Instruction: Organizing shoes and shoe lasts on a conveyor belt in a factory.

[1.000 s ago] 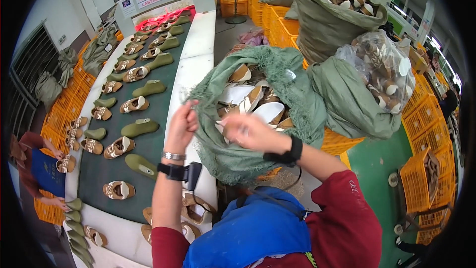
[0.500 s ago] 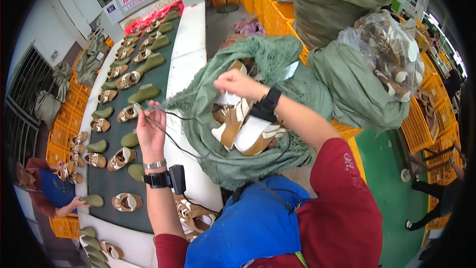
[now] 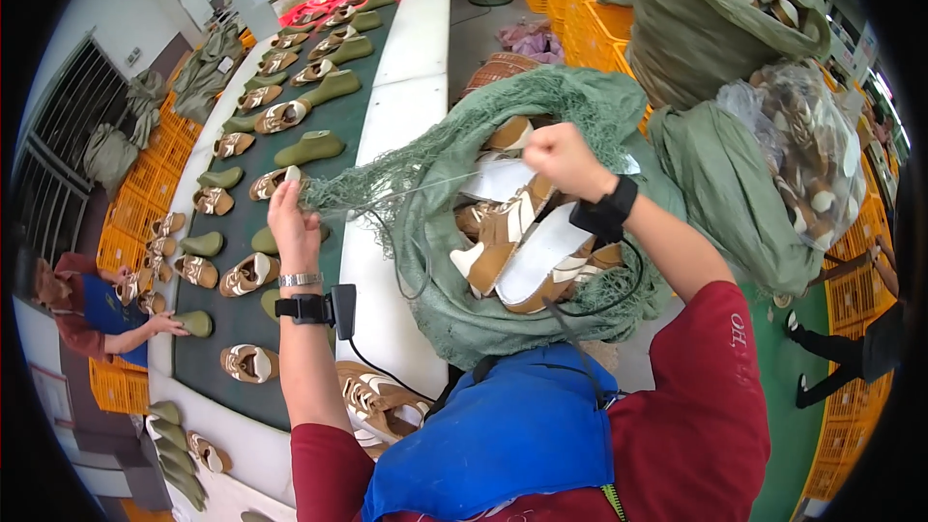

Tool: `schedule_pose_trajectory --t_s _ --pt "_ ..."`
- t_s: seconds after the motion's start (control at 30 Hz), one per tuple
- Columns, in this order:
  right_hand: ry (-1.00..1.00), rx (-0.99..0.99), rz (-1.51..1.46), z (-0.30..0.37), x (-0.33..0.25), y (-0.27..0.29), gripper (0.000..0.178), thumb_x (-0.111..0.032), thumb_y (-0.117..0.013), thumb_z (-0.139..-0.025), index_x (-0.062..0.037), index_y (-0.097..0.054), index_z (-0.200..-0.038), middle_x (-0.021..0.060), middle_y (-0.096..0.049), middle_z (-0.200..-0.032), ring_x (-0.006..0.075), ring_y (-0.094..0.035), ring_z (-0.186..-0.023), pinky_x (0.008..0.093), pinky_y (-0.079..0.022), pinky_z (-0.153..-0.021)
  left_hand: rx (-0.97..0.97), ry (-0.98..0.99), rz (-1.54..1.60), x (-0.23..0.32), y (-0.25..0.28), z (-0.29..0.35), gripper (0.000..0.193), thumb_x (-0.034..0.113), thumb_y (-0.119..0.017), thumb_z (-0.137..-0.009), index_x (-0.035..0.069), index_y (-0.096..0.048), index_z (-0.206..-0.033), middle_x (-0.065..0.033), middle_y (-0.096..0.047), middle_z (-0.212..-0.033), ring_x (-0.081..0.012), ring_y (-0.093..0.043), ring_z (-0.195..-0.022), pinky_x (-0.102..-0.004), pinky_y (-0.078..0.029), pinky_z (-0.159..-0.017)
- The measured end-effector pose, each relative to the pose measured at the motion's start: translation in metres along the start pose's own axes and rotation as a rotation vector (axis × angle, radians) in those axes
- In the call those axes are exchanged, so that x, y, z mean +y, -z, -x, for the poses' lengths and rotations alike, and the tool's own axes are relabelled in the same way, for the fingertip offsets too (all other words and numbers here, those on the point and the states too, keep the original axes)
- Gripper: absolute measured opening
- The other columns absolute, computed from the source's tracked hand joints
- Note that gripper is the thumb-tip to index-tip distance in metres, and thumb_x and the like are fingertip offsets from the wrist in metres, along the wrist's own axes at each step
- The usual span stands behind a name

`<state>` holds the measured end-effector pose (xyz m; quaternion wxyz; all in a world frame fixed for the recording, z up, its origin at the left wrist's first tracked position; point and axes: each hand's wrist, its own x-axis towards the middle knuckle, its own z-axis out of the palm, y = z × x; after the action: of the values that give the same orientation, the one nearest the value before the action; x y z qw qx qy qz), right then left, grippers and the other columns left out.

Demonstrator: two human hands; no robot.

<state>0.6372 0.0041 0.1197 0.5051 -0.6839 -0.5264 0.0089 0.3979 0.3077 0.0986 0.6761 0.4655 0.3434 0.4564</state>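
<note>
A green mesh sack [image 3: 454, 314] full of tan-and-white shoes [image 3: 507, 232] lies open in front of me. A thin cord [image 3: 416, 190] runs taut from the sack's frayed mouth between my hands. My left hand [image 3: 293, 216] is raised over the conveyor edge, pinching one end of the cord. My right hand [image 3: 563, 159] is closed in a fist above the shoes, gripping the other end. Both wrists wear black bands, and a small black device hangs at the left one.
A dark green conveyor belt [image 3: 232, 324] on my left carries several shoes and green shoe lasts. A person in red and blue [image 3: 92, 304] reaches onto it from the far side. More stuffed green sacks [image 3: 715, 29] and orange crates [image 3: 580, 10] stand to my right.
My left hand has pulled away to the left and upward with the cord, drawing it taut. My right hand has closed into a fist above the shoes.
</note>
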Motion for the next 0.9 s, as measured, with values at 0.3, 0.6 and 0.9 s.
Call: schedule_pose_trajectory --t_s 0.3,0.6,0.9 --pt "-0.847 0.325 0.74 0.065 0.177 0.247 0.03 -0.031 -0.056 -0.083 -0.0014 -0.059 -0.08 0.0102 -0.062 -0.081 0.0233 -0.06 -0.072 0.0321 -0.049 -0.063 0.041 -0.068 -0.83 -0.041 0.155 -0.067 0.036 0.021 -0.06 -0.084 0.001 -0.052 -0.114 -0.0147 -0.059 -0.1 -0.0239 -0.059 -0.092 -0.0315 -0.047 -0.078" --pt "-0.905 -0.58 0.054 0.063 0.094 0.131 0.023 -0.024 -0.059 -0.083 -0.0045 -0.065 -0.094 0.0025 -0.065 -0.087 0.0095 -0.06 -0.07 0.0262 -0.05 -0.062 -1.165 -0.714 -1.094 -0.073 -0.008 0.074 0.053 0.014 -0.068 -0.07 0.007 -0.049 -0.119 -0.0161 -0.05 -0.118 -0.0344 -0.045 -0.113 -0.0421 -0.038 -0.095" --pt "-0.664 -0.68 0.834 0.074 0.112 0.083 0.04 -0.014 -0.055 -0.074 -0.0024 -0.057 -0.113 0.0194 -0.061 -0.104 0.0335 -0.06 -0.09 0.0408 -0.048 -0.08 -0.748 -0.463 -1.821 -0.099 0.031 0.021 0.055 0.011 -0.061 -0.069 0.011 -0.048 -0.123 -0.0116 -0.053 -0.118 -0.0305 -0.047 -0.112 -0.0424 -0.043 -0.089"
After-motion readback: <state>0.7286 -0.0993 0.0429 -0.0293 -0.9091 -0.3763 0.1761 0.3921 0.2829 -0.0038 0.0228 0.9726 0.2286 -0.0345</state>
